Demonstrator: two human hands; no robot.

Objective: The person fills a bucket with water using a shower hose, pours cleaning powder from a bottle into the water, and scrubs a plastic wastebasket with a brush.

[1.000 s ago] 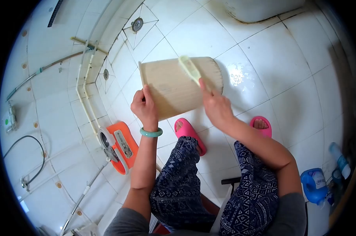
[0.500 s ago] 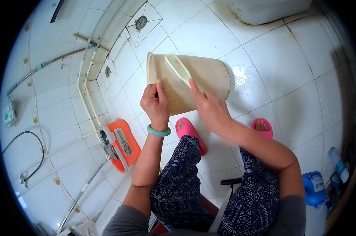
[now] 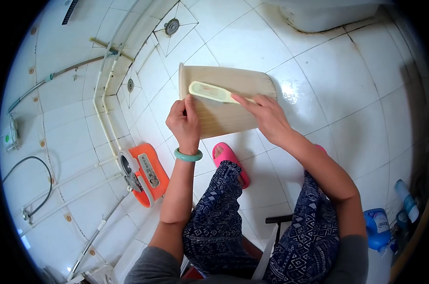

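Observation:
A beige wood-grain bin [image 3: 226, 118] is tipped on its side over the floor, its rim toward the left and its base toward the right. My left hand [image 3: 183, 124] is closed on the bin near its rim, with a green bangle at the wrist. In my right hand [image 3: 269, 116] is the handle of a pale green scrub brush [image 3: 210, 92]. The brush head lies over the bin's upper side, close to my left thumb. Its back faces up, so the bristles are hidden.
White tiles [image 3: 252, 42] form the floor, with a drain [image 3: 172, 27] at upper left. An orange basin [image 3: 150, 165] stands left of my left forearm. Pipes [image 3: 101, 111] run along the left wall. A blue bottle [image 3: 378, 228] is at lower right; a white fixture [image 3: 323, 16] is at the top.
The brush has swung from a steep slant to nearly level, its head lower and farther left. My right hand has moved slightly right and up. The bin stays almost in place.

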